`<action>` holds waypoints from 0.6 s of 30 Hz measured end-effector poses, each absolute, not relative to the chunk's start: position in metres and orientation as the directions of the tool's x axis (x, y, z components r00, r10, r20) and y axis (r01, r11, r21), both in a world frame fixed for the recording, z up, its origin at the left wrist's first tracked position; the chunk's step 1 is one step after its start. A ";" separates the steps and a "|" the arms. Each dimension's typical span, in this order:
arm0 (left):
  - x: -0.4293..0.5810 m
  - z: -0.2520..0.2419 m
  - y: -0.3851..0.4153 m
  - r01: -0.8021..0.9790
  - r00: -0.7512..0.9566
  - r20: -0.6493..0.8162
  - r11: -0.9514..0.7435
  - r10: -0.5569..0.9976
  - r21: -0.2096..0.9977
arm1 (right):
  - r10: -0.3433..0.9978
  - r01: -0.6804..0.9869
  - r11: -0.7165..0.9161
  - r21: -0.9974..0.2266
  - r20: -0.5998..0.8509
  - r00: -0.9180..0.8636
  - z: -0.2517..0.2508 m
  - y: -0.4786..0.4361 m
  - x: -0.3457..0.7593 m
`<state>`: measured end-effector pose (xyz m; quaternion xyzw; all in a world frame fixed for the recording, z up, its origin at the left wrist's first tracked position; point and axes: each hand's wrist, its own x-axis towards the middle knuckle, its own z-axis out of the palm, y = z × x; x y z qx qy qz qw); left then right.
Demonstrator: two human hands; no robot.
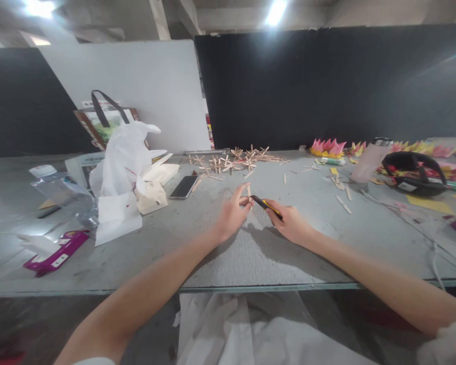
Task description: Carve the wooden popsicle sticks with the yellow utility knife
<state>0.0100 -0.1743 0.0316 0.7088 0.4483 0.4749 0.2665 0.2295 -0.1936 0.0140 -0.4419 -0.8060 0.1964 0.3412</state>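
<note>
Two hands work at one grey table (251, 253), with one stick and one knife between them. The left hand (232, 214) pinches the stick (249, 191) in its fingertips and holds it roughly upright just above the tabletop. It is a short, pale, flat wooden stick, and only its upper part shows above the fingers. The right hand (291, 223) is closed around the knife (266, 205), a slim black cutter with a yellow stripe, whose tip points left and reaches the stick's foot; whether a blade is out cannot be told. Behind the grip lies a pile (231, 161) of many like sticks, several joined into crosses and too tangled to count. Right of the grip at least four loose sticks (344, 204) lie scattered. One dark phone (184, 186) lies face up left of the grip, and beyond it are two cream boxes (152, 196) and one white bag (122, 154). Far left, near the table's front edge, lies one purple pack (57, 256). Far right and behind are several pink-and-yellow paper flowers (327, 147) and one bottle (368, 161).
</note>
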 end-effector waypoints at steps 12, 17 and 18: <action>0.010 0.029 -0.173 0.418 0.168 0.422 -0.452 0.891 0.788 | 0.846 0.573 0.533 -0.623 0.382 -0.372 0.015 -0.195 0.227; 0.010 0.028 -0.175 0.416 0.160 0.425 -0.452 0.891 0.789 | 0.839 0.553 0.544 -0.631 0.390 -0.380 0.014 -0.195 0.228; 0.011 0.028 -0.177 0.413 0.155 0.425 -0.449 0.892 0.792 | 0.838 0.546 0.545 -0.637 0.390 -0.382 0.013 -0.195 0.229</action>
